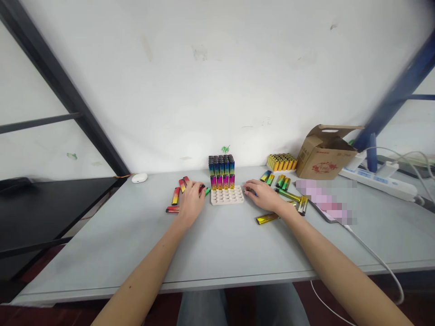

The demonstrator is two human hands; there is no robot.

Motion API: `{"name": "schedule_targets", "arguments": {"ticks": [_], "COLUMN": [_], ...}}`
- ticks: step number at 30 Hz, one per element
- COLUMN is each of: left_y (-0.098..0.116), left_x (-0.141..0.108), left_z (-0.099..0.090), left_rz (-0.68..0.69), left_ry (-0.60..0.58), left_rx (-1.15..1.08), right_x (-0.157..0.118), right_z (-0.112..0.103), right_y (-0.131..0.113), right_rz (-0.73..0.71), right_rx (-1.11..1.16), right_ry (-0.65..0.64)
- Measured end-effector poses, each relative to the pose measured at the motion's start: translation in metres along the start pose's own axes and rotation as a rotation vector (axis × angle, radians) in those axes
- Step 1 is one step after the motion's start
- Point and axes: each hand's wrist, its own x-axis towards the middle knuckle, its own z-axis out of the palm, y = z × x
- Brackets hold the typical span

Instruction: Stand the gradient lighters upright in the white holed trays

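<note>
"One long counter (102,258) fills the view. What's the biggest thing on it?"

"A cardboard box (324,154) at the far right, flaps open, just beside a white power strip (377,183). A blurred patch (326,201) hides something nearer the edge."

"Where are the lighters?"

"A tall block of upright lighters (221,172) stands at the far side, mid-counter, just behind a white holed tray (227,195). A yellow batch of lighters (281,162) stands farther right, and loose lighters (176,195) lie on both sides of the tray. A small white mouse (139,178) sits far left."

"And the hands?"

"The left hand (190,202) rests left of the tray, fingers curled down among red lighters. The right hand (265,195) is at the tray's right edge, fingers bent toward it. Neither is spread open, but I can't tell whether either one grips a lighter."
</note>
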Motion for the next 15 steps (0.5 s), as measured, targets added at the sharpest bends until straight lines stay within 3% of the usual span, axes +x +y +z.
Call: {"name": "schedule_targets", "arguments": {"ticks": [5,15], "left_y": [0.001,0.009], "left_x": [0.001,-0.004], "left_z": [0.003,0.002], "left_rz": [0.047,0.125], "left_ry": [0.038,-0.08], "left_rx": [-0.11,-0.121], "right_x": [0.001,0.0], "right_z": [-0.01,-0.022], "right_y": [0.013,0.032], "right_rz": [0.055,0.194], "right_rx": [0.125,0.295], "right_ry": [0.078,0.266]}}
